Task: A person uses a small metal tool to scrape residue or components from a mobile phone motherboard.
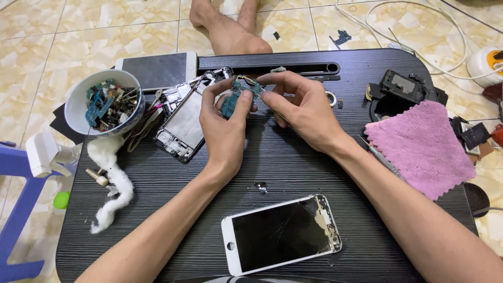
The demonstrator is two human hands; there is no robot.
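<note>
Fingers of left hand [226, 121] and right hand [301, 107] closed together on small teal circuit board [236, 98], raised above dark counter [293, 162], open phone frame [183, 118] just beside left, cracked white phone [280, 233] nearer, pink cloth [419, 147] right.

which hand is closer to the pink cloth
Right. The right hand is at the table's middle, pinching the small circuit board, with the pink cloth off to its right. The left hand holds the board from the far side, further from the cloth.

Fuzzy pink cloth [421, 148], cracked glossy screen [280, 234]
</note>
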